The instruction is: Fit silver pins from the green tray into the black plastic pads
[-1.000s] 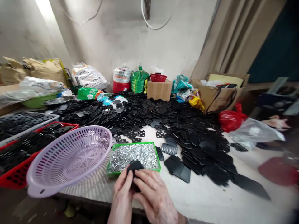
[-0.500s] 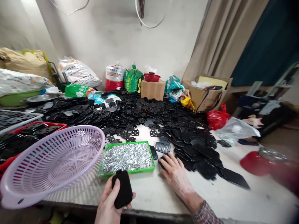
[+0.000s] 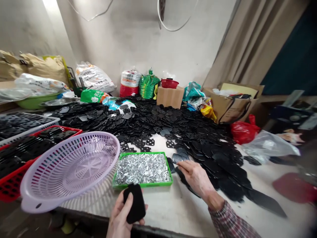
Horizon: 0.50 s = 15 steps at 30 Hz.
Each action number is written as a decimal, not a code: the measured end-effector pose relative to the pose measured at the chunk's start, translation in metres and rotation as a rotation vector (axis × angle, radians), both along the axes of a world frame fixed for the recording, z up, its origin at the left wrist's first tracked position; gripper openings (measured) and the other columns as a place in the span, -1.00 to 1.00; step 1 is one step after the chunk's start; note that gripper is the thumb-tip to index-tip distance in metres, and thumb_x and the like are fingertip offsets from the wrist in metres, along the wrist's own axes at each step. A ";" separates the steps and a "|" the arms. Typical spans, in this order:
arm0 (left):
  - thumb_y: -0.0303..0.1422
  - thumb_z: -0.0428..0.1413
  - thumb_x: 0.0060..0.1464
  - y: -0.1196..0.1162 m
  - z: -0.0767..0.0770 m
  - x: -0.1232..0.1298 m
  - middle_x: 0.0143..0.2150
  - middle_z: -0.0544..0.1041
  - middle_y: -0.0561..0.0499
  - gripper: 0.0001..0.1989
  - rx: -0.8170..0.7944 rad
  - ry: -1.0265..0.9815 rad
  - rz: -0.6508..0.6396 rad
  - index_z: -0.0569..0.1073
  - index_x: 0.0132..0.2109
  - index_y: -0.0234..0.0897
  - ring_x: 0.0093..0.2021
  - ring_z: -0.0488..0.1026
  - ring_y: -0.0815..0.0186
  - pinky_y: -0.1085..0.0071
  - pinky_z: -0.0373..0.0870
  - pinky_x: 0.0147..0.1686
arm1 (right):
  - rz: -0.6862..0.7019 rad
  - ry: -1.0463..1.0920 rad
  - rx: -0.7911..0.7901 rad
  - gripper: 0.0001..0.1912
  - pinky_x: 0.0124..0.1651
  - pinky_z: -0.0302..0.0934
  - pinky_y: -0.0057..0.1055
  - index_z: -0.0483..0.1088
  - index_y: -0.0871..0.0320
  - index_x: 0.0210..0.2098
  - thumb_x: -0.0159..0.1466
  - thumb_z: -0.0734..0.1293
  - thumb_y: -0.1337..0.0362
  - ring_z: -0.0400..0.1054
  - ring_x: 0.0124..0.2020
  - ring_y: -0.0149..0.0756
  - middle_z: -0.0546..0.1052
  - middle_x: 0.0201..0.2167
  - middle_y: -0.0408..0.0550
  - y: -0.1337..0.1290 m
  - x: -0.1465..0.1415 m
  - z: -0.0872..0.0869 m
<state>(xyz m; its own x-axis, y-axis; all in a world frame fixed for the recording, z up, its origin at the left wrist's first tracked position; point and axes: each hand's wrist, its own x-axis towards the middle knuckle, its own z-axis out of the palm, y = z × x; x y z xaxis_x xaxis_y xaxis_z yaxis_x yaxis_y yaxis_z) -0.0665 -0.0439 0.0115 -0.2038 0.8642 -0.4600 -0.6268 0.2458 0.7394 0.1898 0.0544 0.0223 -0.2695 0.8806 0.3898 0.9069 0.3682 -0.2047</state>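
My left hand (image 3: 126, 211) is closed round a black rectangular plate (image 3: 135, 203) with rounded corners and a small tab at its top, the thumb lying across its face. My right hand (image 3: 198, 178) rests low over the table, right of the green tray, with its fingers together and bent over a black flat plate (image 3: 183, 178). That plate is partly hidden under the palm, and the thumb does not show. Just beyond the fingertips lies a grey textured plate (image 3: 178, 158). Between the hands and the pile, a green tray (image 3: 153, 185) holds many small silver metal pins (image 3: 142, 168).
A large heap of black plates (image 3: 168, 115) covers the table's back and right. At left stand a lilac basket (image 3: 32, 198) and a red crate (image 3: 15, 185) of black plates. Sacks, a cardboard box (image 3: 169, 97) and a red bag (image 3: 245, 129) line the back.
The view has turned a little left, shifting everything rightward. My right hand's spread fingers have come together over the black plate. My left hand keeps its black plate.
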 end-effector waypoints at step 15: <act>-0.20 0.37 -0.21 0.005 -0.006 0.001 -0.33 0.60 -0.01 -0.51 0.001 -0.009 -0.036 0.46 -0.12 -0.27 -0.48 0.54 0.18 0.39 0.38 -0.64 | 0.029 0.103 0.013 -0.75 -0.27 0.30 -0.40 0.53 0.08 -0.25 0.35 0.20 0.36 0.44 -0.32 -0.28 0.58 -0.32 -0.07 -0.018 -0.007 -0.003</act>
